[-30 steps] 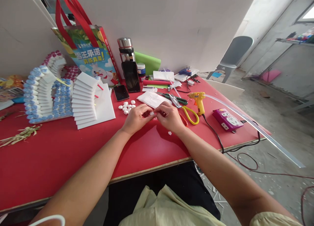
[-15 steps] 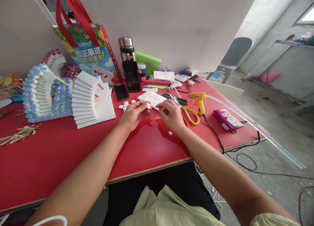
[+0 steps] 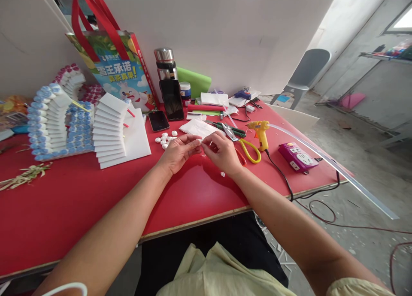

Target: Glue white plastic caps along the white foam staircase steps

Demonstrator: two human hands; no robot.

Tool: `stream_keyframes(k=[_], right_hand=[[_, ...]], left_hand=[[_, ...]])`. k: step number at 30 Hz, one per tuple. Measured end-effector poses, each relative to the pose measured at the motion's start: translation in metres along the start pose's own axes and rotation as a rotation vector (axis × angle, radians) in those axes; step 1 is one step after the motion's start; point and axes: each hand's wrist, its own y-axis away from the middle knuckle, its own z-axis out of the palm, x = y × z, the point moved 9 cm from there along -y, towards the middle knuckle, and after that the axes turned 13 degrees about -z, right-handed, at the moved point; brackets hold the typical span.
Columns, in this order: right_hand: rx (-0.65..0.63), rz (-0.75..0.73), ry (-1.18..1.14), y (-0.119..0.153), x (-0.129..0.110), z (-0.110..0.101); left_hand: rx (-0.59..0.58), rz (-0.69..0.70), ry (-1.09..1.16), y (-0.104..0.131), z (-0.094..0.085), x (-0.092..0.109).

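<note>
Over the red table (image 3: 193, 188), my left hand (image 3: 180, 152) pinches a small white piece (image 3: 200, 141) between thumb and fingertips. My right hand (image 3: 220, 152) meets it there, its fingertips pressed together at the same piece; whether they grip that piece or something smaller is hidden. Several small white rounded pieces (image 3: 165, 138) lie just beyond my left hand. A stack of thin white sheets (image 3: 196, 128) is behind both hands. One tiny white bit (image 3: 222, 174) rests below my right hand. Scissors with yellow and orange handles (image 3: 251, 152) lie to the right.
A yellow glue gun (image 3: 262, 135) and purple power socket (image 3: 298, 157) sit at the right, with cords over the edge. White fanned pieces (image 3: 109, 131), a colourful bag (image 3: 122, 68), a phone (image 3: 159, 121) and a steel flask (image 3: 165, 60) stand or lie left and behind.
My right hand has moved left and my left hand slightly right, so their fingertips, apart before, now meet at the small white piece.
</note>
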Motion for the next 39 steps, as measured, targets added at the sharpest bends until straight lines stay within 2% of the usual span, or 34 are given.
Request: stream_keyframes(k=[3,6,9,11,15,18,21,24,26,29,32,39], right_hand=[[-0.018,0.008,0.035,-0.003,0.001,-0.006],[-0.080,0.052,0.236,-0.007,0.002,-0.027],[-0.230,0.179,0.613,-0.004,0.011,-0.056],[-0.376,0.270,0.765,0.005,0.023,-0.068],[-0.656,0.417,0.861,0.029,0.047,-0.064],[-0.714,0.521,0.831,0.041,0.057,-0.058],[-0.721,0.601,0.767,0.050,0.060,-0.062],[-0.691,0.560,0.707,0.054,0.058,-0.072],[-0.625,0.505,0.618,0.056,0.055,-0.080],[-0.490,0.460,0.350,0.059,0.046,-0.085],[-0.418,0.402,0.195,0.058,0.031,-0.082],[-0.371,0.162,0.170,0.046,-0.004,-0.054]], left_hand=[[0.005,-0.010,-0.019,0.000,0.000,-0.001],[0.033,-0.016,-0.014,0.000,-0.004,0.000],[0.045,-0.014,0.032,0.000,-0.008,0.001],[0.042,-0.025,0.064,-0.001,-0.010,0.001],[0.026,-0.048,0.090,-0.001,-0.010,-0.002],[0.007,-0.061,0.086,-0.002,-0.010,-0.003],[0.005,-0.095,0.115,-0.002,-0.011,-0.005],[0.005,-0.125,0.162,-0.003,-0.012,-0.007],[0.005,-0.136,0.193,-0.003,-0.012,-0.008],[0.005,-0.144,0.240,-0.003,-0.010,-0.009],[0.006,-0.149,0.266,-0.002,-0.008,-0.010],[-0.002,-0.157,0.250,-0.001,-0.003,-0.012]])
